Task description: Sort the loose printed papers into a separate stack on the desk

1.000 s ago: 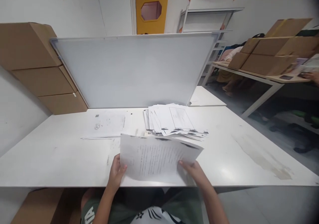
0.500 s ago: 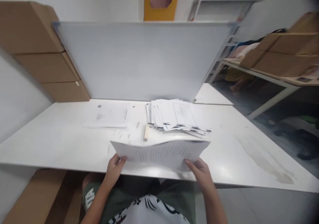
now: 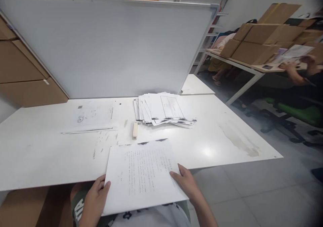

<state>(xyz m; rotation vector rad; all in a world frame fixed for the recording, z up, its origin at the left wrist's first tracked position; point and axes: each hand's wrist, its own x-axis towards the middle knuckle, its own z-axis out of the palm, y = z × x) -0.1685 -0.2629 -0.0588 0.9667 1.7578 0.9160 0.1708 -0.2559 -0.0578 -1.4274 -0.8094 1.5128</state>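
A printed sheet of paper [image 3: 141,173] lies flat at the near edge of the white table [image 3: 45,153], overhanging toward me. My left hand [image 3: 94,198] grips its lower left corner. Its right edge is pinched by my right hand [image 3: 185,183]. Beyond the sheet lies a small cream stapler [image 3: 135,130]. A fanned pile of printed papers [image 3: 161,111] sits behind it, right of centre. At the left lies a thin separate stack of sheets [image 3: 92,117].
A large whiteboard [image 3: 108,45] leans upright at the table's back. Cardboard boxes [image 3: 22,72] stack at the left. At the right, another table [image 3: 252,65] carries boxes, and another person's hands [image 3: 295,67] work there. A green chair [image 3: 300,114] stands on the floor.
The sheet in both hands has come down from upright to flat and toward me. The camera tilted down and closer; the stapler came into view.
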